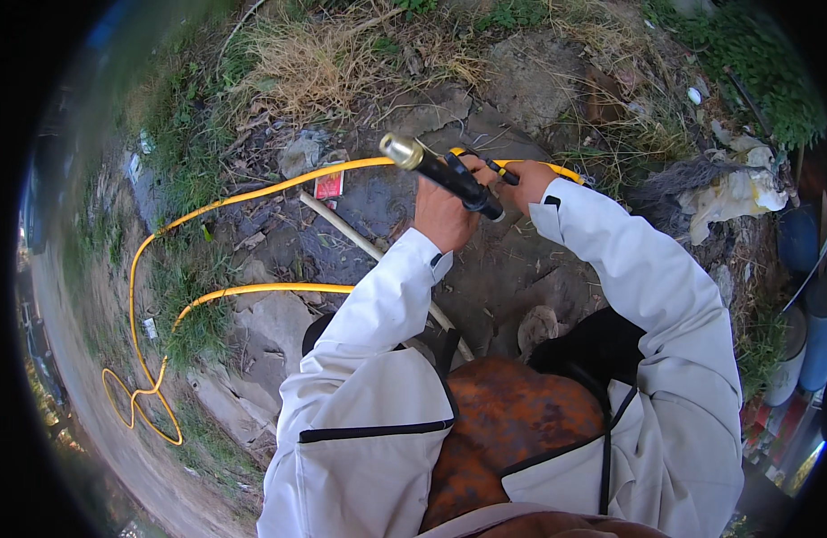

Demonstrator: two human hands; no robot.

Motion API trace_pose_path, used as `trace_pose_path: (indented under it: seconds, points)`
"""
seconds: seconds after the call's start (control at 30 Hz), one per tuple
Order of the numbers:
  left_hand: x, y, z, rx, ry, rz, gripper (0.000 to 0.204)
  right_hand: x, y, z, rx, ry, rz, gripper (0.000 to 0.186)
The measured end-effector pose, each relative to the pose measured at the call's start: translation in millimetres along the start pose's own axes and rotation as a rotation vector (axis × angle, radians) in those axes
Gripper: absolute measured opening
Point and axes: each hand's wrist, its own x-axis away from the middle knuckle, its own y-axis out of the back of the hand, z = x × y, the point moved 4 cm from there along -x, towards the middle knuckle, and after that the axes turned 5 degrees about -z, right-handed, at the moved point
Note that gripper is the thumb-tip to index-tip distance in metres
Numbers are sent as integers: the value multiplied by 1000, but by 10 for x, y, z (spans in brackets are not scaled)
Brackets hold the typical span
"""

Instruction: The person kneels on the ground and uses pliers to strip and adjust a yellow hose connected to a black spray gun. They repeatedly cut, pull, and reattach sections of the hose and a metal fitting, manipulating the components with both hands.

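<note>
My left fingers (474, 165) are grasping the black nozzle (460, 183).
My right fingers (524, 176) pinch one black-and-yellow piece (504, 173), near the yellow hose (351, 166).

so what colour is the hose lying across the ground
The hose is yellow, seen best in the head view.

No lettering can be read; the pale print on the red packet (329, 186) is too small.

Hose (297, 288) is coloured yellow. Spray nozzle (445, 175) is finished in black, tipped in brassy gold. Jacket (369, 475) is done in off-white, edged in black. Shirt (521, 412) is mottled in rust-orange and dark brown. Packet (329, 186) is coloured mostly red.
</note>
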Motion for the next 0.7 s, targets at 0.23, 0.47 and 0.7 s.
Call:
trace_pose_path:
  seconds: [0.23, 0.47, 0.7]
  points:
    - [57, -4, -41, 1418, 1425, -18, 36, 318, 406, 167, 193, 271, -285, 26]
    - [148, -223, -156, 1737, 1271, 74, 20, 224, 263, 187, 169, 300, -277, 25]
    - [417, -545, 259, 844, 952, -217, 32, 249, 95, 248, 51, 97, -93, 30]
